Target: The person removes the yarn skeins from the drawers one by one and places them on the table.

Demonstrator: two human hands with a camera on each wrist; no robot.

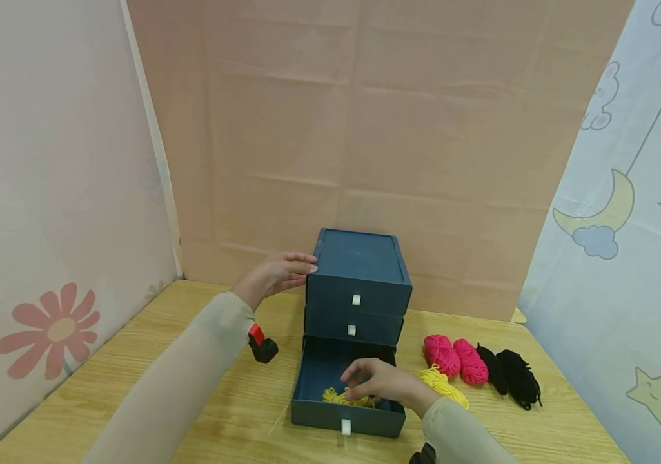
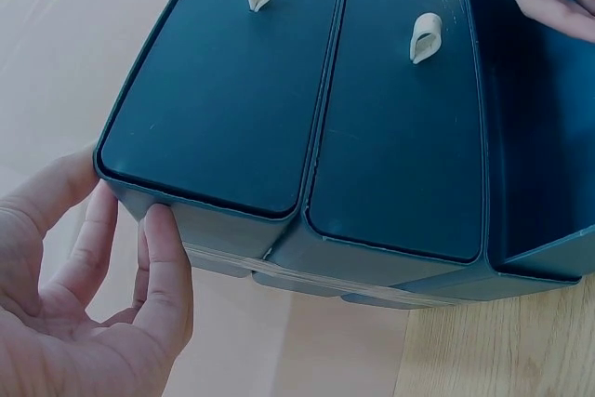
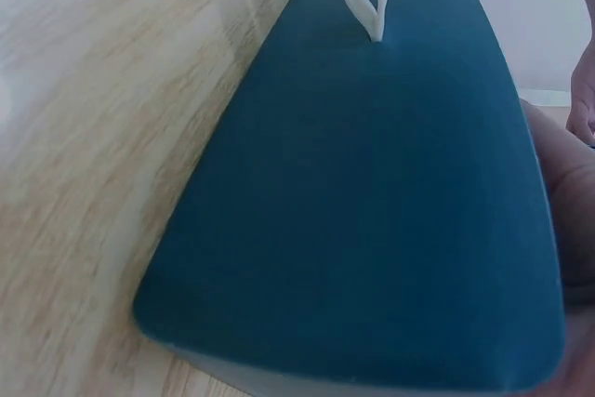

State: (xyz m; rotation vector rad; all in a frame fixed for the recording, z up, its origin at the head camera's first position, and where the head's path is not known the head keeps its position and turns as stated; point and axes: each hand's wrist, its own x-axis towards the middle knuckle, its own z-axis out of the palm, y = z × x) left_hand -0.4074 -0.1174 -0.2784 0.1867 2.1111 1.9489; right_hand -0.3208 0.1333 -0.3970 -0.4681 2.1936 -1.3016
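Observation:
A dark blue drawer unit (image 1: 359, 258) stands on the table, its bottom drawer (image 1: 346, 417) pulled out and the two upper drawers closed. My left hand (image 1: 278, 276) rests its fingertips on the unit's upper left edge; in the left wrist view these fingers (image 2: 167, 258) touch the casing's side and corner. Over the pulled-out drawer is my right hand (image 1: 388, 385), thumb and fingers apart and loosely bent. Yellow yarn (image 1: 338, 396) lies in the drawer just under its fingertips. The right wrist view shows mostly the drawer front (image 3: 363, 202), so those fingertips are hidden there.
Right of the drawer lies another yellow yarn bundle (image 1: 443, 385), partly behind my right wrist. Beyond it are two pink yarn skeins (image 1: 442, 356) and two black ones (image 1: 518, 379). White loop pulls (image 1: 345, 426) stick out from the drawer fronts. A brown sheet (image 1: 284, 148) hangs behind the table.

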